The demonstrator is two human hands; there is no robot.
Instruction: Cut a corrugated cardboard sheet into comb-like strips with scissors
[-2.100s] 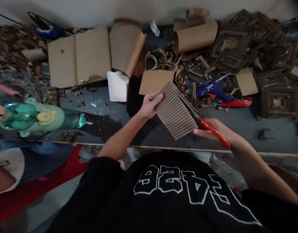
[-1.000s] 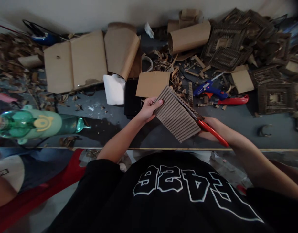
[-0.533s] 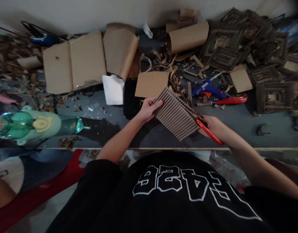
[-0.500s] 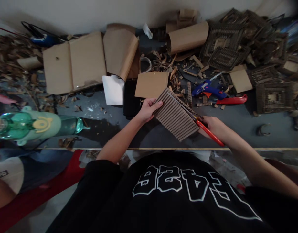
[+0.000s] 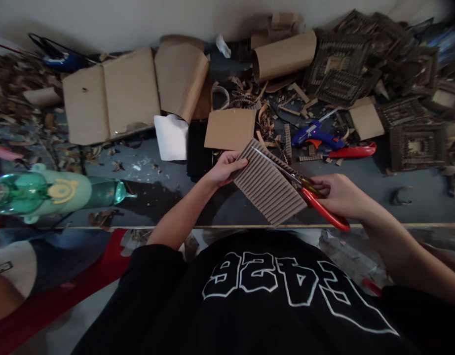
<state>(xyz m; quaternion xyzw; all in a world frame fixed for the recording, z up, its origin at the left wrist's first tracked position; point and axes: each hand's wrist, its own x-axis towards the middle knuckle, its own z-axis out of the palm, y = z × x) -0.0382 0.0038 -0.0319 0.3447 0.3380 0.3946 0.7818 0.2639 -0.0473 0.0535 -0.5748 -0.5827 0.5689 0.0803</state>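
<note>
A piece of corrugated cardboard (image 5: 269,187) is pinched at its left corner between the thumb and fingers of my left hand (image 5: 227,167). My right hand (image 5: 336,193) grips red-handled scissors (image 5: 322,204). Their blades lie along the cardboard's upper right edge, where a narrow ridged strip runs beside them. Part of the right hand's fingers is hidden behind the handles. Just beyond my left hand lies a flat tan cardboard piece (image 5: 230,129).
A blue glue gun (image 5: 318,135) and a red-handled tool (image 5: 355,151) lie at the right, before stacked ridged cardboard frames (image 5: 418,148). Cardboard scraps are scattered behind. A green bottle (image 5: 64,191) lies at the left. White paper (image 5: 171,138) sits near a folded cardboard sheet (image 5: 131,93).
The scissor handles have spread apart and my right hand has shifted slightly right. The cardboard has tilted and dropped a little toward me. My left hand keeps its hold.
</note>
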